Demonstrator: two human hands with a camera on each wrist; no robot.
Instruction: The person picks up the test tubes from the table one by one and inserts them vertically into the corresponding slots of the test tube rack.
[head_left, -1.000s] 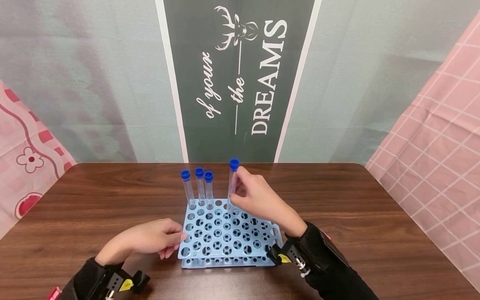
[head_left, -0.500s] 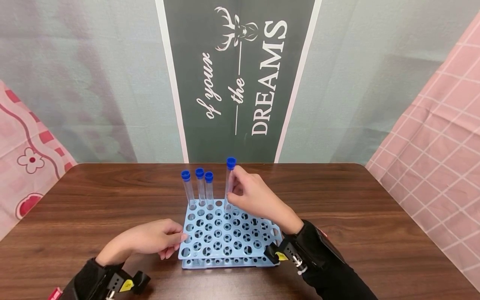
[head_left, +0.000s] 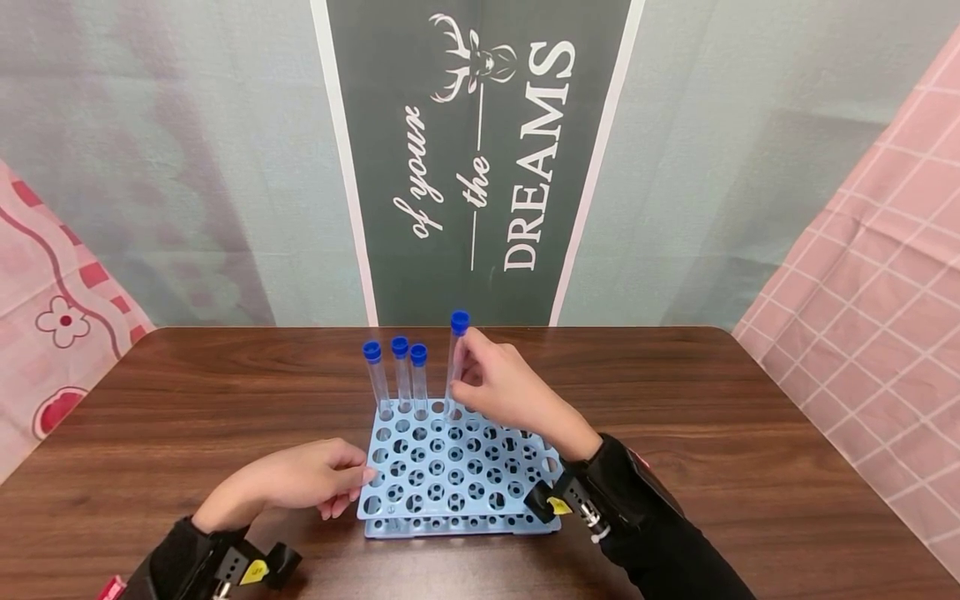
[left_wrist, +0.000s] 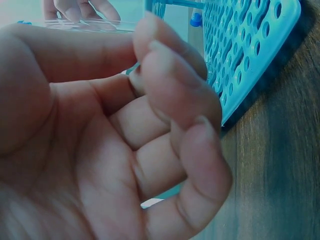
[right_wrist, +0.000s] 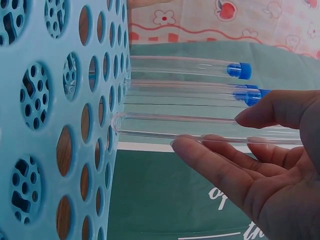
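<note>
My right hand (head_left: 506,375) pinches a clear test tube (head_left: 453,367) with a blue cap between thumb and fingers. It is upright over the back row of a light blue test tube rack (head_left: 463,515). In the right wrist view, the rounded bottom of the held test tube (right_wrist: 165,126) is right at the rack's holed top. Several capped tubes stand in the rack's back left corner, among them an outer test tube (head_left: 378,383) and an inner test tube (head_left: 420,385). My left hand (head_left: 307,475) grips the rack's left edge, its other fingers curled below in the left wrist view.
The rack stands on a dark wood table (head_left: 750,467), near its middle. Behind the table hangs a grey-green cloth (head_left: 465,292) with white lettering. Pink cloths hang at left and right. Each wrist carries a strapped camera, the right camera (head_left: 540,500) close over the rack's front right corner.
My right hand has moved a little left with the test tube, toward the standing tubes, and its cap is slightly higher. My left hand and the rack stay nearly still.
</note>
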